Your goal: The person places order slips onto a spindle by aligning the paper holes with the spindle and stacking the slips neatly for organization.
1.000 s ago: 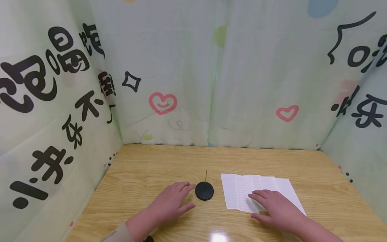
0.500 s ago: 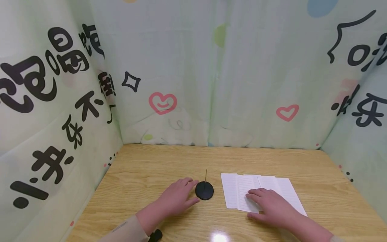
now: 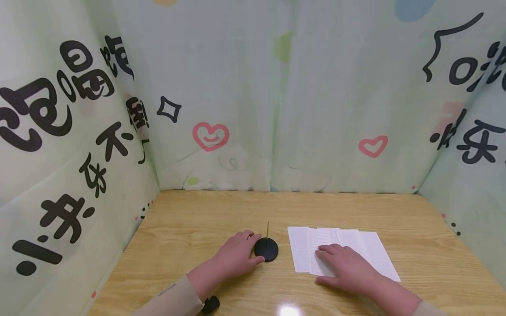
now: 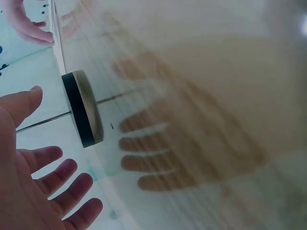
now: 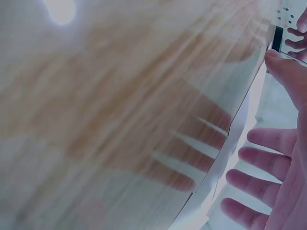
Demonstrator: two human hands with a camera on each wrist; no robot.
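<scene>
A round black base with a thin upright rod stands on the table in the head view. My left hand is just left of it, with the fingers behind and the thumb in front. In the left wrist view a gap separates the fingers from the base. To the right, overlapping lined white paper sheets lie fanned out. Over their front part is my right hand, its fingers spread and loosely extended; in the right wrist view they hold nothing and appear above the sheets.
The wood-grain table is glossy and mirrors both hands. A printed curtain closes off the back and both sides. A small black object sits under the left wrist.
My left hand has moved right and slightly forward, nearer the black base. My right hand has slid a little left over the sheets. Base and sheets stay in place; the head view has shifted slightly.
</scene>
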